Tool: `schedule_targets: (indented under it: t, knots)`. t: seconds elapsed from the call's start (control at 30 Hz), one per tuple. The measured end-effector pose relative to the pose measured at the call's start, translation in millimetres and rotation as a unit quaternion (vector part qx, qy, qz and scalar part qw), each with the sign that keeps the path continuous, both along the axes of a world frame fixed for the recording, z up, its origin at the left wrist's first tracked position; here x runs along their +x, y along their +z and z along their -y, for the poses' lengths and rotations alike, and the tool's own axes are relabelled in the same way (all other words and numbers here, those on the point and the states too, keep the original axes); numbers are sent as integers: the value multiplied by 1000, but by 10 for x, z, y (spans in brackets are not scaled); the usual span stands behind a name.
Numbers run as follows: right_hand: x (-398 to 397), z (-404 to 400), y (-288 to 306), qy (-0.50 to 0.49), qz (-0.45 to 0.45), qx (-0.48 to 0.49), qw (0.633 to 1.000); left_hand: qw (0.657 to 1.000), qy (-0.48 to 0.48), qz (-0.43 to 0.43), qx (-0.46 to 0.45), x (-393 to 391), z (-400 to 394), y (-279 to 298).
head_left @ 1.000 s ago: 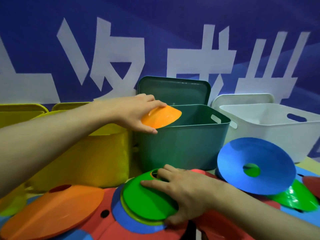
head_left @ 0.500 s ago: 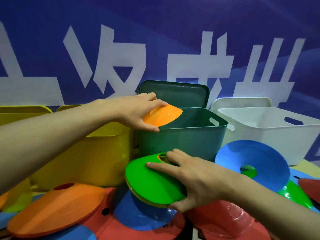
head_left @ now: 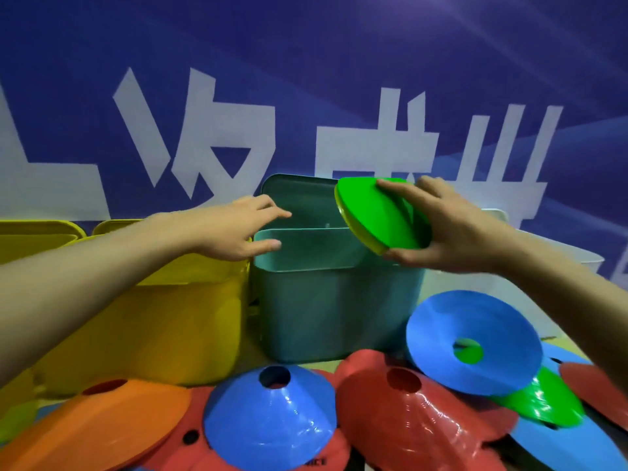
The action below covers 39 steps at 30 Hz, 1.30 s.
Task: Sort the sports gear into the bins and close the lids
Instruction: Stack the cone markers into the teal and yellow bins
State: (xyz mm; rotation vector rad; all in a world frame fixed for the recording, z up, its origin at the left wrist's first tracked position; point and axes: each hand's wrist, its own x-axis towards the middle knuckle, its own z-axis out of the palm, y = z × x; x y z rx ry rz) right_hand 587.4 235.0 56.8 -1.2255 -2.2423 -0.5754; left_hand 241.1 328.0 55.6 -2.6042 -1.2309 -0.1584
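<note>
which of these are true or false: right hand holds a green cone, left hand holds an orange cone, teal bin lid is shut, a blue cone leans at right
1. The right hand holds a green cone: true.
2. The left hand holds an orange cone: false, it is empty over the teal bin.
3. The teal bin's lid is shut: false, the lid stands behind the open bin.
4. A blue cone leans tilted at right: true.

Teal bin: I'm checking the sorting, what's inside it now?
Only the bare far inner wall of the teal bin shows. Its front wall hides the bottom, so any cones inside cannot be seen. The right hand holds a green cone above the rim.
</note>
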Motion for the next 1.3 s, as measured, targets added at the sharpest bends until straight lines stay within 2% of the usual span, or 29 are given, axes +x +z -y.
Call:
schedule_targets:
  t: [0.07, 0.13, 0.2, 0.27, 0.4, 0.47, 0.53, 0.67, 0.73, 0.87, 0.97, 1.13, 1.3]
  knots:
    - [-100, -382, 26, -15, -3, -11, 1000, 1000, 7, -23, 6, -187, 190, 24]
    - [-270, -708, 5, -57, 29, -82, 995, 999, 12, -49, 10, -330, 397, 67]
    - [-450, -903, -74, -127, 93, -168, 973, 998, 12, -63, 12, -427, 577, 87]
    - [-557, -939, -194, -149, 111, -198, 963, 998, -5, -55, 16, -481, 754, 44]
    - [-664, -620, -367, -77, 98, -59, 990, 996, -49, -80, 7, -484, 1085, -250]
    - [-762, -345, -498, 7, 110, 3, 994, 992, -37, -118, -19, -502, 1219, -401]
    - [-907, -100, -712, 84, 134, 12, 987, 985, 3, -166, -47, -593, 1322, -516]
    - [-1305, 266, -1242, 84, 166, -203, 961, 945, 140, -258, -142, -930, 1477, -686]
    - [-1461, 353, -1506, 64, 211, -254, 942, 923, 186, -277, -192, -1111, 1524, -790]
    - [-1599, 403, -1684, 47, 250, -241, 937, 920, 184, -232, -257, -1400, 1542, -936]
    - [-1596, 450, -1634, 45, 264, -232, 935, 925, 165, -214, -266, -1479, 1535, -966]
    - [-1541, 662, -1466, 62, 258, -242, 933, 940, 146, -206, -227, -1483, 1561, -943]
    - [-1371, 799, -899, 59, 192, -179, 963, 966, 99, -121, -207, -1480, 1707, -563]
